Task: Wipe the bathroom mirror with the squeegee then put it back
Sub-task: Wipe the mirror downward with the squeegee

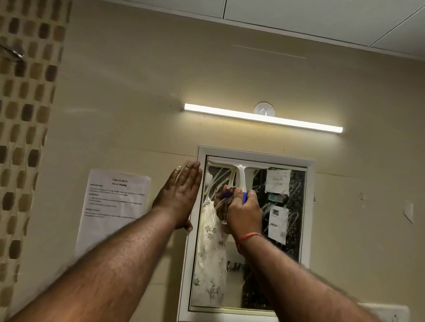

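Forearms (pixel 116 268) reaching up | right hand (pixel 244 211) gripping squeegee (pixel 241 175) handle, blade at mirror (pixel 214 279) top | left hand (pixel 180 194) flat, bracing frame (pixel 190 263) | risk: blade tilting, leaving streaks

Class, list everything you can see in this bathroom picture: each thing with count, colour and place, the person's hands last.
Mirror: one, white frame, smeared glass, on the beige wall.
Squeegee: one, white with blue handle, blade at the mirror's top left.
Tube light: one, white, lit, above the mirror.
Printed sheet: one, white, wall left of the mirror.
Mosaic tiles: one strip, brown and tan, far left.
Metal fitting: one, silver, upper left.
Paper scrap: one, white, wall right of the mirror.
Socket plate: one, white, lower right.
Left hand: one, flat, fingers straight, against the mirror's left frame edge.
Right hand: one, grips the squeegee handle; orange thread on the wrist.
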Demonstrator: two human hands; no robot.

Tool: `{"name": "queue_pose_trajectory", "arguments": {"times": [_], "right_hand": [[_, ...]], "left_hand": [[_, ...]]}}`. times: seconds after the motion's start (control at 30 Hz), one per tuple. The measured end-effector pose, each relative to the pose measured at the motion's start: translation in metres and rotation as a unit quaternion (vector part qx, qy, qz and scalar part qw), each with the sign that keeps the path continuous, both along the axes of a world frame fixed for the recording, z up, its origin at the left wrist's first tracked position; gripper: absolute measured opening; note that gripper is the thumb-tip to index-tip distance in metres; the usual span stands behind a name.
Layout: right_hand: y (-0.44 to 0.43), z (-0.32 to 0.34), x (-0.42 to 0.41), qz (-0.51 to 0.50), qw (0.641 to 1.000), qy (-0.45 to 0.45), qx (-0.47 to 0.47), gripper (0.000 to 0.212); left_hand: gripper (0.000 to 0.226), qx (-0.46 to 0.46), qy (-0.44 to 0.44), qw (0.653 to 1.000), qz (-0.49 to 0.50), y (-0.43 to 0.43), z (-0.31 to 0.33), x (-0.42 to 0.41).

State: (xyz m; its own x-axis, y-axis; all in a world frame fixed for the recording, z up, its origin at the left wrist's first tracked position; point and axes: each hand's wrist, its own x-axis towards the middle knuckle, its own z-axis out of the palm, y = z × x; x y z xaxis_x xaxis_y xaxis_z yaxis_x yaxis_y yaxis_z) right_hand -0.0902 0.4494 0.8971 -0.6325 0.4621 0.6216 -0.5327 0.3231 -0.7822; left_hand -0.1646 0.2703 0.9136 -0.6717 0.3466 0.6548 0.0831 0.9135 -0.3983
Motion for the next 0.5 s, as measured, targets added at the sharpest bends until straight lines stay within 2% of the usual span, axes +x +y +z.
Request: {"name": "queue_pose_trajectory", "arguments": {"times": [0.03,0.13,0.2,0.37,0.5], "right_hand": [[-0.001,0.000,0.001,-0.006,1.000,0.001,0.005,0.023],[-0.005,0.003,-0.001,-0.039,0.999,0.003,0.028,0.047],[-0.004,0.004,-0.004,-0.047,0.998,0.019,0.039,0.053],[-0.002,0.007,-0.011,-0.070,0.993,0.067,0.068,0.057],[0.001,0.006,-0.016,-0.106,0.983,0.050,0.139,0.049]], "left_hand": [[0.174,0.001,0.003,1.000,-0.004,-0.001,-0.001,-0.003],[0.179,0.013,0.000,1.000,-0.015,-0.001,-0.005,-0.010],[0.181,0.017,0.000,1.000,-0.016,0.002,-0.005,-0.010],[0.183,0.006,0.007,1.000,0.003,0.005,-0.005,-0.005],[0.187,0.016,0.010,1.000,0.011,0.009,-0.007,-0.005]]}}
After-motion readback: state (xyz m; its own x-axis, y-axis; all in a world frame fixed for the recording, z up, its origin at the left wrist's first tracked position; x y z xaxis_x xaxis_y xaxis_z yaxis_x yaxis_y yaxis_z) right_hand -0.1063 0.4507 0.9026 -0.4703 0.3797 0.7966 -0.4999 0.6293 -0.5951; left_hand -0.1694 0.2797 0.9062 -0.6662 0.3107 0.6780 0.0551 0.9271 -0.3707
